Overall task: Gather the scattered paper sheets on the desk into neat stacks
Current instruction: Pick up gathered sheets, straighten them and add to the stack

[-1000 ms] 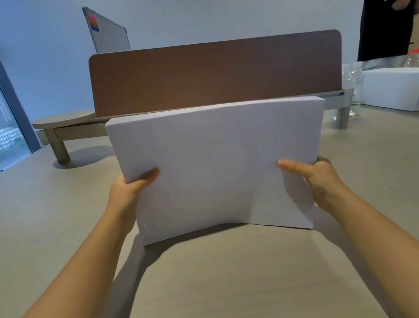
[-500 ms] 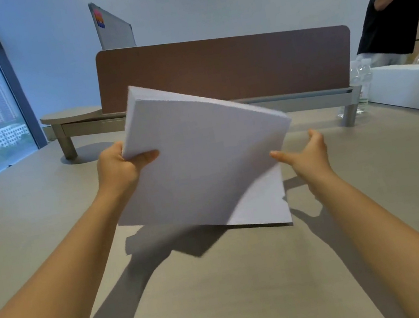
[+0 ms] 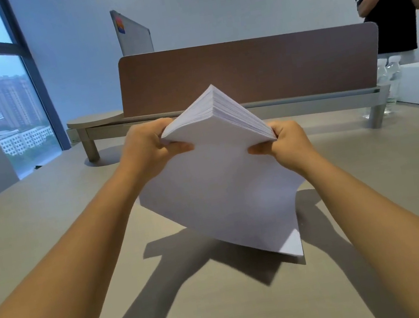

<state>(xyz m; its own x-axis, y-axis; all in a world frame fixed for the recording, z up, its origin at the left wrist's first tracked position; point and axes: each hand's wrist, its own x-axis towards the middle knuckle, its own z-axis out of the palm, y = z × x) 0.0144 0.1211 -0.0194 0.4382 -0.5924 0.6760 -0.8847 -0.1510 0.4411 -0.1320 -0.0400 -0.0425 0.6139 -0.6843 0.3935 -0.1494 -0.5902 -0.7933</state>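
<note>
The stack of paper sheets (image 3: 223,181) is held clear of the desk (image 3: 47,229), above its middle and well short of the far edge where the brown divider (image 3: 249,73) stands. It is carried corner-up: the top corner points toward the divider, and the lowest corner hangs near the desk surface on the right side. The left hand (image 3: 148,150) is clamped on the upper left edge, thumb on the near face. The right hand (image 3: 284,143) is pinched on the upper right edge, just below the fanned sheet ends. Both hands are judged equally near, one on each side of the top corner. The long axis is tilted, so a rotation to level is judged necessary before one edge can be tapped square on the desk.
</note>
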